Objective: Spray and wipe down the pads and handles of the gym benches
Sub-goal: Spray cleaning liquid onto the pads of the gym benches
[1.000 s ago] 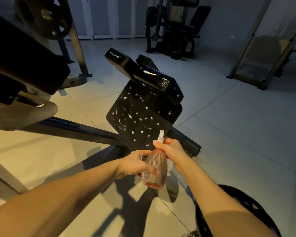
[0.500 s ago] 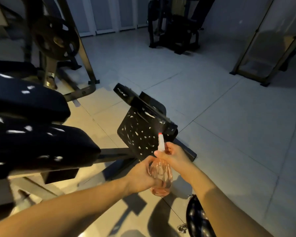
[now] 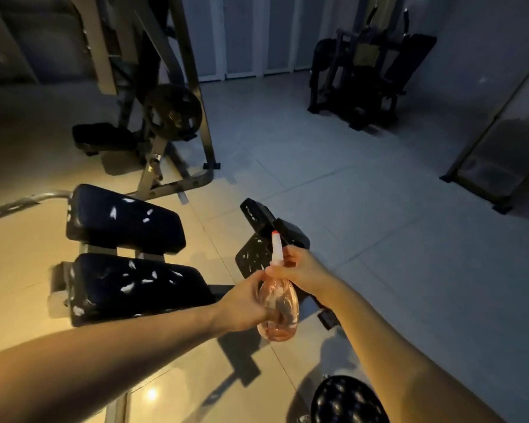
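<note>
1. Two black pads lie at the left, each a rounded oblong of smooth vinyl. The upper pad (image 3: 122,219) and the lower pad (image 3: 138,288) sit just apart on a pale metal frame. Both skins are flecked with white, ragged patches.
2. Behind them a dark, round weight plate (image 3: 172,112) hangs on a rack (image 3: 206,138) of slanted square metal tubes.
3. The floor (image 3: 364,239) is glossy pale tile, lit warm yellow at the left and cool grey at the right.
4. The left grip (image 3: 245,303) wraps the belly of the bottle (image 3: 278,309) from the left, fingers curled behind the clear plastic.
5. The bottle is pear-shaped, see-through and pink-tinted, held upright in the air between both grips, above the floor and just right of the lower pad. Its white sprayer (image 3: 277,250) is slim, with a red tip.
6. A black, flat footplate (image 3: 252,254) stands tilted behind the bottle, speckled with bright spots.
7. The right grip (image 3: 300,267) closes round the bottle's neck below the sprayer.
8. A round black pad (image 3: 345,401) with a shiny, dimpled skin shows at the bottom edge, beneath the right forearm.
9. A dark machine (image 3: 364,71) stands by the far wall.
10. A leaning framed panel (image 3: 495,141) rests at the right.
</note>
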### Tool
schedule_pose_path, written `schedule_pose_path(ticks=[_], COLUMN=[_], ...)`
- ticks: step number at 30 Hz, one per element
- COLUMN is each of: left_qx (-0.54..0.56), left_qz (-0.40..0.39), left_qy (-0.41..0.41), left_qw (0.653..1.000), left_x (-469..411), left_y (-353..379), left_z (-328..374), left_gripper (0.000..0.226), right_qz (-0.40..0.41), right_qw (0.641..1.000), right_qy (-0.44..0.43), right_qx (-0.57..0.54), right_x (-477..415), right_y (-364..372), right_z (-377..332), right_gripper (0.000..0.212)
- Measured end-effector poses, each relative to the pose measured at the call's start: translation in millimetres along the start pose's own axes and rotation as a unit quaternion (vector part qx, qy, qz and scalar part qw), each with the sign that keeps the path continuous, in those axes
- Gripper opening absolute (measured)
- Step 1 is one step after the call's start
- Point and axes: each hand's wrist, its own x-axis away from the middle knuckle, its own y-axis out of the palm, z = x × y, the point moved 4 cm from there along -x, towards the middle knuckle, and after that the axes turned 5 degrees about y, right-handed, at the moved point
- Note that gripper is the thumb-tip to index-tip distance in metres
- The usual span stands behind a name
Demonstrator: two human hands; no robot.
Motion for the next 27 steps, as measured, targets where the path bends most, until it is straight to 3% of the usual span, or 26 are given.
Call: schedule_pose_path(ticks=[5, 9, 16, 22, 27], left_qx=[-0.011, -0.052, -0.041, -0.031, -0.069], left_qz=[0.042, 0.063, 0.114, 0.169, 0.235], left_qy=[-0.004, 0.002, -0.016, -0.023, -0.019], left_qw=[0.999, 0.997, 0.992, 0.985, 0.969], left_x=[-20.5, -38.6, -70.4, -112.8, -176.9], left_y=[-43.8, -83.5, -134.8, -138.8, -105.1], left_z=[35.4, 68.5, 119.8, 159.3, 206.0], left_gripper=[0.09, 0.092, 0.102, 0.088, 0.087], right_qz=[-0.014, -0.014, -0.03, -0.065, -0.114], right_qw=[1.0, 0.999, 0.995, 0.987, 0.974], right_qy=[-0.02, -0.041, -0.098, -0.143, -0.188], right_qx=[0.004, -0.009, 0.015, 0.033, 0.048], right_x=[-25.7, -51.9, -95.1, -138.3, -169.0], right_y=[-24.3, -43.0, -75.6, -122.4, -205.6], right_z=[-53.0, -93.6, -165.5, -187.3, -182.3], right_gripper=[0.043, 0.06, 0.046, 0.048, 0.038])
